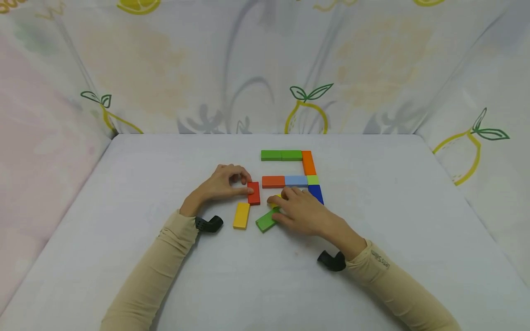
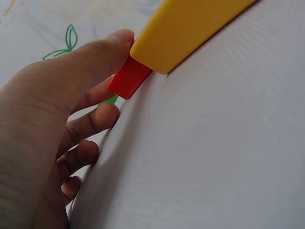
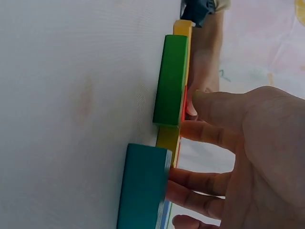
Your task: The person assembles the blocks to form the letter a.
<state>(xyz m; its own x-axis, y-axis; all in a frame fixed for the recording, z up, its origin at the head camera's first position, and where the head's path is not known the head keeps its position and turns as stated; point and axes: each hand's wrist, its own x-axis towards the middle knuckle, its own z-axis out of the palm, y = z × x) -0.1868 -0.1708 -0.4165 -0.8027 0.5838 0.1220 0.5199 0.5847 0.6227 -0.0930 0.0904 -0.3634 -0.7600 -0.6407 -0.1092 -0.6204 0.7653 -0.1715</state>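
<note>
My left hand pinches a red block between thumb and fingers. Just in front of it lies a yellow block, whose near end looms over the red one in the left wrist view. My right hand reaches over another yellow block, its fingertips at that block and largely covering it. The thumb lies by the end of a tilted green block, which shows upright in the right wrist view. A teal block stands close to the other fingers there; whether they touch it, I cannot tell.
Behind the hands, two green blocks meet an orange block at a corner. Below run an orange-red block, a light blue block, a lime block and a dark blue block. White cloth covers the table.
</note>
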